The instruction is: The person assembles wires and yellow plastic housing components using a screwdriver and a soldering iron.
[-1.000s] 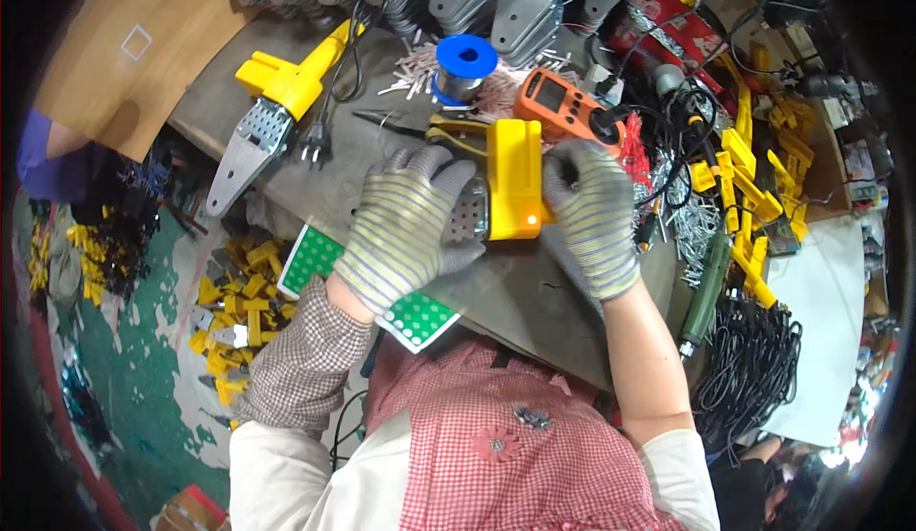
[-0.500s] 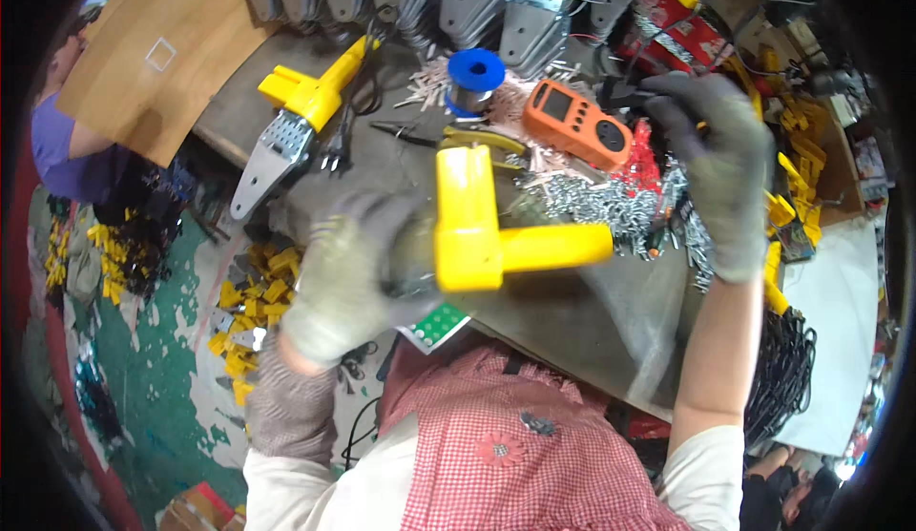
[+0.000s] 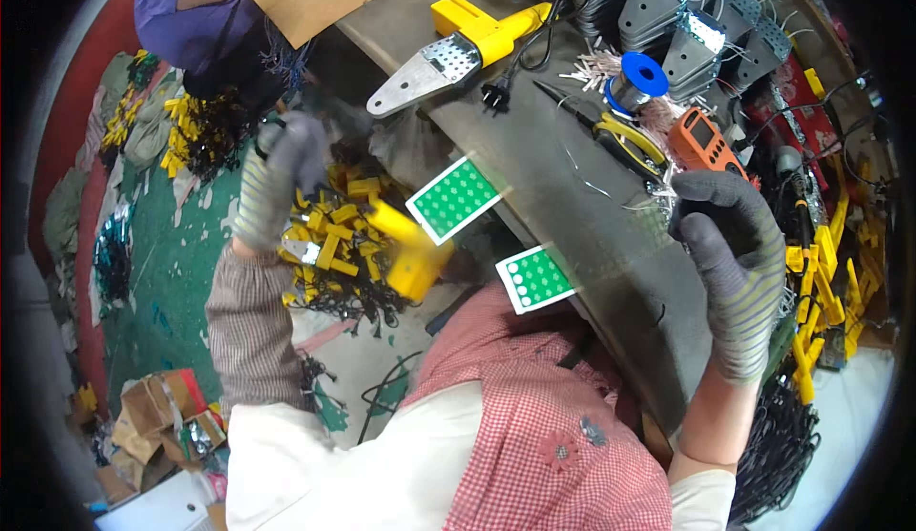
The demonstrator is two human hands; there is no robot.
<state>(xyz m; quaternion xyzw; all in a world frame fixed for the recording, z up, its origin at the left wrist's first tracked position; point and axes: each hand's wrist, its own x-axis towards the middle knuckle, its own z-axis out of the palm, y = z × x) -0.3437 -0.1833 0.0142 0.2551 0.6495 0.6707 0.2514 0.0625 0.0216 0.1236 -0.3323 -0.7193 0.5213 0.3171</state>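
My left hand (image 3: pixel 277 173), in a striped grey glove, is raised at the left beside a pile of yellow plastic housings (image 3: pixel 334 245). Its fingers are smeared by motion, and a small dark loop shows at them. A blurred yellow housing (image 3: pixel 417 262) is above the pile's right side, apart from the hand. My right hand (image 3: pixel 733 264), gloved too, hovers over the bench's right part with thumb and fingers curved apart; nothing clear shows between them. Near it are an orange meter (image 3: pixel 703 140) and yellow-handled pliers (image 3: pixel 630 145).
On the grey bench (image 3: pixel 611 254) lies a yellow tool with a perforated metal plate (image 3: pixel 468 49). A blue solder spool (image 3: pixel 637 83) and several stacked metal plates (image 3: pixel 658 1) stand behind. Two green patterned cards (image 3: pixel 453 200) show along its edge. Another person (image 3: pixel 186 16) is at upper left.
The view has swung left. My left hand has moved left, away from the bench, and the yellow housing that was beside it is now over the pile. My right hand has come nearer.
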